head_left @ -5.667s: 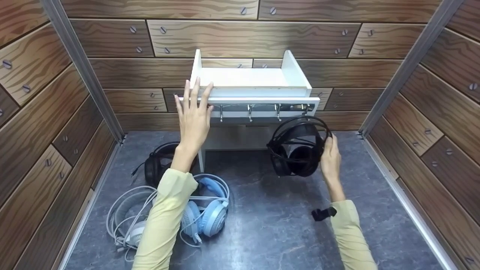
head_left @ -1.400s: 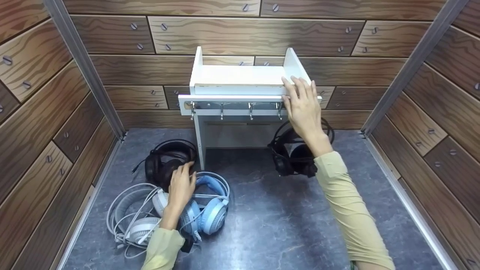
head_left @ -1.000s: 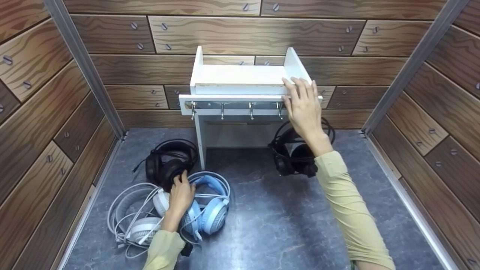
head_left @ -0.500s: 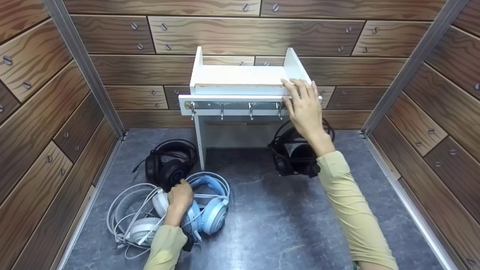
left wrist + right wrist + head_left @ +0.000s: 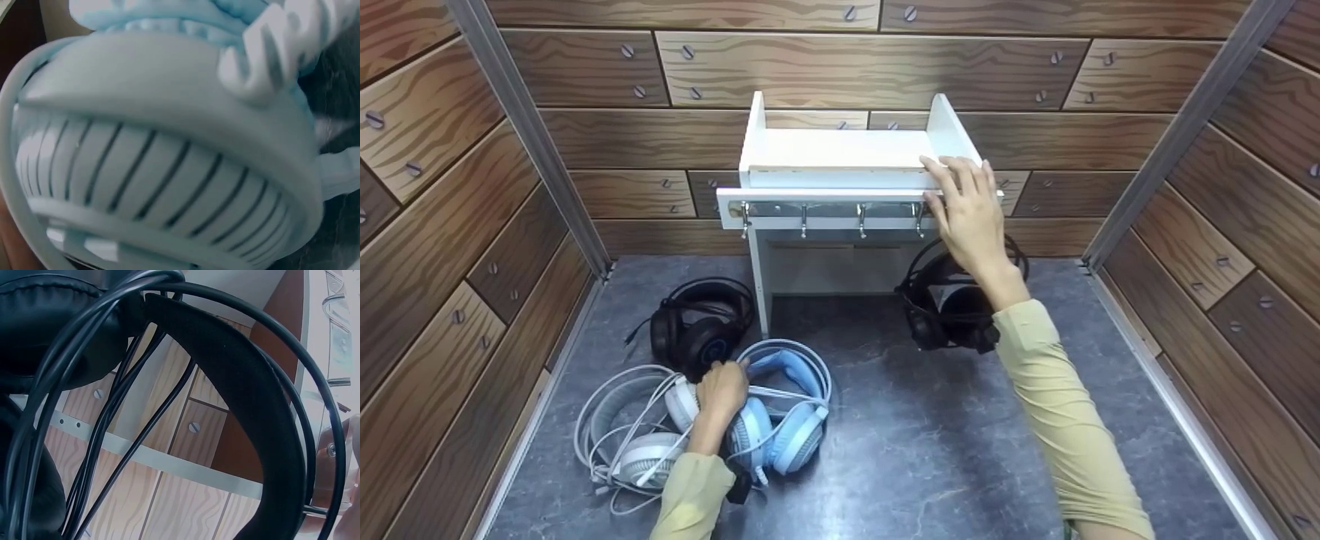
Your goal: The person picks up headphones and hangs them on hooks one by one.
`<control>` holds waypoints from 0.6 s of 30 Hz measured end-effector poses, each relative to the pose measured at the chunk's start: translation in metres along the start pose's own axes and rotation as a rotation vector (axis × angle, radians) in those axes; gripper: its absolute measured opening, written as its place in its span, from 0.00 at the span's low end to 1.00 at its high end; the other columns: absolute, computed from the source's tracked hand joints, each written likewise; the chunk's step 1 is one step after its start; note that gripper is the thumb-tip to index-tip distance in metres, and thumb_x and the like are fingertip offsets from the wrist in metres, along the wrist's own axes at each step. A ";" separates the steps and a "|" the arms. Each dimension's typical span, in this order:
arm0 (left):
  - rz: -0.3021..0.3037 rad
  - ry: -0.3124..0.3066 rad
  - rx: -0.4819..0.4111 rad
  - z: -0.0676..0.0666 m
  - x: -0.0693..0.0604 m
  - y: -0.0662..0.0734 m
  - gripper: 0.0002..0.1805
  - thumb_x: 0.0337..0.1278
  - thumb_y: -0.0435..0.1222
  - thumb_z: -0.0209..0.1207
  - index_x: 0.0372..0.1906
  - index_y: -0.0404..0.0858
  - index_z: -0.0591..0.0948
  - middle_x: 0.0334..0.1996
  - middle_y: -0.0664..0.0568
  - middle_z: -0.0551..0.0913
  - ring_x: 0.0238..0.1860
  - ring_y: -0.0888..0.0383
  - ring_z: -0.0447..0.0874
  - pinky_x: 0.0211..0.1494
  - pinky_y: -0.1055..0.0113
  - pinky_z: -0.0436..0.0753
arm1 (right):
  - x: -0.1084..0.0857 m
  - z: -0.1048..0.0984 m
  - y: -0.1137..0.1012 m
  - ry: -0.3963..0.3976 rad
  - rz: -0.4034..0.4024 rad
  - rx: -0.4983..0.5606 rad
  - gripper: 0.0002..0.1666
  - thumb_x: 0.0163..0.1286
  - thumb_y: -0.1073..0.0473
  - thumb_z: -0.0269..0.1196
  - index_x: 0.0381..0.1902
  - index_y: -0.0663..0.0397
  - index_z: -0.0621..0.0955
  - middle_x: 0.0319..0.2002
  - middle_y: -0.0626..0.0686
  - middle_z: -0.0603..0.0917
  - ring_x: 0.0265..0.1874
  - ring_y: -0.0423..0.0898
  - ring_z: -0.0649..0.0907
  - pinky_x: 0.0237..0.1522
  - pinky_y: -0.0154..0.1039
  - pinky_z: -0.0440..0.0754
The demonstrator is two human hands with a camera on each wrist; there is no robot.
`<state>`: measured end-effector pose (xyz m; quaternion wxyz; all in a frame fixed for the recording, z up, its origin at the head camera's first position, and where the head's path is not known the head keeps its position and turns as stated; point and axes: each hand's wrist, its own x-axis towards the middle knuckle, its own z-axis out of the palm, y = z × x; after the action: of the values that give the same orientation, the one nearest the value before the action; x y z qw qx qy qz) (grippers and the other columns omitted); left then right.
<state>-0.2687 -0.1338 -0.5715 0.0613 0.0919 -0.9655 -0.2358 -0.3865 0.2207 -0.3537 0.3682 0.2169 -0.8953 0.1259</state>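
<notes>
Grey surface (image 5: 922, 442), near back edge: a white rack (image 5: 840, 150) is touched by the right hand (image 5: 971, 225), fingers straight. Nearer the left edge, blue headphones (image 5: 798, 441), gripped by the left hand (image 5: 721, 391), have just been shifted, so moving seems started.

We see shelf (image 5: 840, 148) before back wall (image 5: 870, 71), hook rail (image 5: 832, 213) along shelf's front. Right hand (image 5: 969, 217) on rail's right end, hung headphones (image 5: 964, 311) below. Left of shelf, on work surface (image 5: 915, 427): rear headphones (image 5: 701, 341). Before those, leftmost headphones (image 5: 649, 454); just right, middle headphones (image 5: 796, 436), left hand (image 5: 724, 390) between, at latter's headband (image 5: 793, 365).
</notes>
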 end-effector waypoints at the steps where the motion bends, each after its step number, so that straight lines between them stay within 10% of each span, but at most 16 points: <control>1: -0.004 0.005 -0.019 0.000 -0.001 0.000 0.26 0.77 0.44 0.50 0.40 0.21 0.84 0.38 0.26 0.81 0.41 0.27 0.83 0.44 0.37 0.80 | 0.000 0.000 0.000 0.001 -0.001 -0.001 0.27 0.82 0.44 0.47 0.74 0.40 0.69 0.67 0.57 0.73 0.70 0.55 0.67 0.79 0.54 0.44; 18: 0.094 0.149 -0.322 0.000 -0.012 -0.001 0.17 0.78 0.41 0.51 0.46 0.31 0.82 0.41 0.36 0.85 0.47 0.35 0.84 0.49 0.40 0.79 | 0.001 0.000 0.007 0.005 -0.048 0.008 0.27 0.82 0.45 0.47 0.74 0.39 0.69 0.68 0.56 0.73 0.70 0.55 0.68 0.78 0.54 0.48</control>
<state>-0.2574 -0.1322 -0.5726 0.1574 0.0530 -0.9112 -0.3769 -0.3901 0.2269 -0.3535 0.3725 0.2397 -0.8884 0.1209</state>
